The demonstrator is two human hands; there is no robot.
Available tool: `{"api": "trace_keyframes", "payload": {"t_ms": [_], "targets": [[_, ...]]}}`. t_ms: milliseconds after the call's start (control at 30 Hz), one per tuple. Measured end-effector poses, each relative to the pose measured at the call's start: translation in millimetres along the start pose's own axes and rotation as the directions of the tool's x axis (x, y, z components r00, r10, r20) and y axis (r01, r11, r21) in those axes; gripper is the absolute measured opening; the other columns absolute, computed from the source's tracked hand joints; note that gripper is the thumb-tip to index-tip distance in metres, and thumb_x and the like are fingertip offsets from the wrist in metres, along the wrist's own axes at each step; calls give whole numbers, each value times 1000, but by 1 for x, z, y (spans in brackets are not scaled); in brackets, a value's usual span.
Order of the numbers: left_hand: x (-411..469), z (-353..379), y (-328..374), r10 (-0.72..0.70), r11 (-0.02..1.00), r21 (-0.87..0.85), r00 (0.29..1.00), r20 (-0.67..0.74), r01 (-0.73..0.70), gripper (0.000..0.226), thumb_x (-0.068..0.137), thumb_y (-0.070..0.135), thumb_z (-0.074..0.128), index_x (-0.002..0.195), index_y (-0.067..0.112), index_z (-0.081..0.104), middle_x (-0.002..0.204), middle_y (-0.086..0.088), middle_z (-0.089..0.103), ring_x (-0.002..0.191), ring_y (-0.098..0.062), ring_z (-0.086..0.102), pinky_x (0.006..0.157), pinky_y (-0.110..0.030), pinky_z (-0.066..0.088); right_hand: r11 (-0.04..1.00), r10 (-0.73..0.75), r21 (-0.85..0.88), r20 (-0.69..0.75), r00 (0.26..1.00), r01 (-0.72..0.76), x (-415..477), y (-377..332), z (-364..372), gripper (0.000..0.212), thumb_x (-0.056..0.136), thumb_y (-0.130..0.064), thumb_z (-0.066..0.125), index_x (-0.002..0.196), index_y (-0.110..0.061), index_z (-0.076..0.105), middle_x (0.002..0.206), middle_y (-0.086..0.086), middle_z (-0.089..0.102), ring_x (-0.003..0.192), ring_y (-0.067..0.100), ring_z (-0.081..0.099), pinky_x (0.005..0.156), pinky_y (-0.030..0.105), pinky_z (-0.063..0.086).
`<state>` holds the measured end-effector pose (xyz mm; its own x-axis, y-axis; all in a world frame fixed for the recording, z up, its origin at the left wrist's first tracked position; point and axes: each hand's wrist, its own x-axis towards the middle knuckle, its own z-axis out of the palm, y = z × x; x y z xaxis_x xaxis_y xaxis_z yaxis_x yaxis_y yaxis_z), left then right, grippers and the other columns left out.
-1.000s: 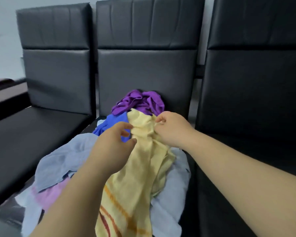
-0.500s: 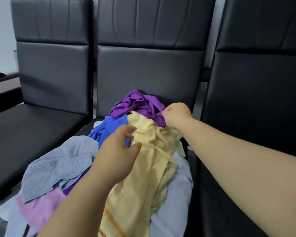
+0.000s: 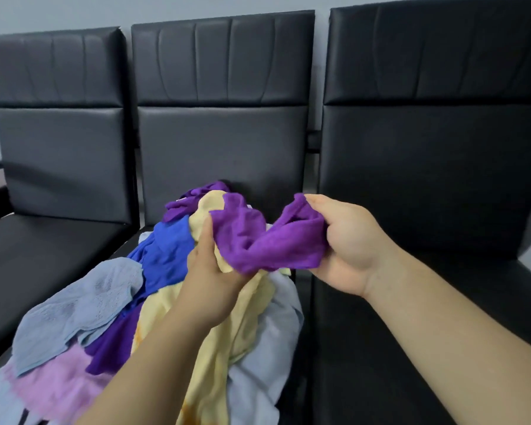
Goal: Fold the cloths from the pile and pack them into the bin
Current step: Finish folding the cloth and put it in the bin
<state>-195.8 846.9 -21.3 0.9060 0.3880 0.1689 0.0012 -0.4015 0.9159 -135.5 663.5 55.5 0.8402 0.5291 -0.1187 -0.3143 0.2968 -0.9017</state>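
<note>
Head view. Both hands are clamped on one purple cloth (image 3: 270, 240). The left hand (image 3: 212, 280) grips its left end with the thumb up along the fabric. The right hand (image 3: 347, 246) has its fingers curled round the bunched right end. The hands are apart and the cloth sags in a crumpled band between them, raised just above the pile. Half a second ago the left hand held nothing and hovered over the yellow towel (image 3: 215, 348), while the right hand reached to the purple heap at the back of the pile. Now the cloth is off that heap and nearer the camera. A fold of the yellow towel lies against the left fingers; whether it is pinched too cannot be told. The pile sits on the seat of the middle chair (image 3: 221, 142): a blue cloth (image 3: 166, 256), a grey-blue towel (image 3: 80, 305), a dark purple cloth (image 3: 114, 342), a pink cloth (image 3: 52, 384) and a pale cloth (image 3: 267, 357). More purple fabric (image 3: 193, 197) lies at the back. Black padded chairs stand at left (image 3: 59, 148) and right (image 3: 426, 164).
</note>
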Motion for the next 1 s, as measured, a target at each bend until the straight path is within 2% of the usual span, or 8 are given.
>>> {"api": "trace_keyframes", "payload": {"t_ms": [67, 133, 300, 467, 667, 733, 867, 1000], "targets": [[-1, 14, 3, 36, 998, -51, 997, 63, -32, 54, 76, 19, 70, 125, 42, 64, 119, -10, 66, 108, -26, 67, 85, -43, 58, 996, 36, -80, 12, 999, -35, -21, -4, -14, 43, 109, -23, 45, 72, -14, 64, 78, 6, 68, 76, 20, 68, 81, 41, 58], [-6, 25, 9, 42, 997, -69, 995, 89, -36, 40, 83, -6, 56, 93, 29, 74, 93, -14, 72, 85, -22, 69, 73, -42, 57, 975, 10, -223, -36, 999, -17, -35, -7, -27, 49, 108, -21, 49, 61, -20, 61, 68, 0, 61, 68, 14, 61, 72, 37, 52], [-23, 60, 46, 40, 991, -135, 980, 196, -13, 23, 96, -2, 49, 97, 11, 68, 90, -12, 73, 83, -19, 66, 74, -42, 54, 834, -10, -544, -183, 983, -92, -77, -15, -77, 5, 97, -23, 66, 98, -18, 66, 80, -3, 67, 77, 14, 62, 66, 30, 49], [-48, 118, 69, -113, 957, -185, 878, 466, 222, 6, 86, 11, 69, 91, 12, 66, 78, -10, 69, 74, -22, 64, 67, -31, 47, 805, -25, -555, -388, 921, -212, -117, -8, -146, 21, 95, -11, 63, 105, -29, 69, 93, 6, 75, 79, 24, 66, 69, 40, 48], [-66, 171, 65, -374, 875, -3, 680, 630, 484, 32, 76, 25, 77, 100, 14, 59, 74, -8, 65, 71, -24, 62, 72, -37, 49, 816, -16, -471, -598, 801, -336, -138, 19, -216, 13, 97, -23, 67, 105, -31, 62, 111, 6, 68, 105, 29, 67, 93, 45, 55], [-67, 184, 64, -422, 871, 77, 660, 621, 485, 20, 92, 24, 68, 101, 15, 53, 61, -3, 60, 50, -17, 57, 60, -27, 43, 777, -9, -501, -613, 790, -381, -141, 19, -231, 11, 97, -33, 67, 106, -31, 60, 111, 1, 65, 106, 25, 63, 102, 48, 51], [-67, 194, 65, -367, 917, 125, 678, 636, 379, 11, 102, 26, 56, 99, 17, 52, 64, -5, 61, 47, -17, 59, 48, -22, 32, 472, -110, -777, -521, 847, -416, -150, 9, -232, 31, 94, -50, 66, 119, -35, 56, 117, -10, 53, 86, 6, 57, 76, 31, 46], [-67, 194, 62, -281, 951, 85, 717, 637, 298, 16, 101, 28, 59, 87, 20, 54, 66, -3, 63, 49, -14, 58, 53, -27, 31, 375, -69, -886, -322, 944, -274, -145, 9, -226, 27, 86, -49, 75, 110, -40, 65, 117, -21, 62, 102, 3, 63, 91, 31, 53]]}}
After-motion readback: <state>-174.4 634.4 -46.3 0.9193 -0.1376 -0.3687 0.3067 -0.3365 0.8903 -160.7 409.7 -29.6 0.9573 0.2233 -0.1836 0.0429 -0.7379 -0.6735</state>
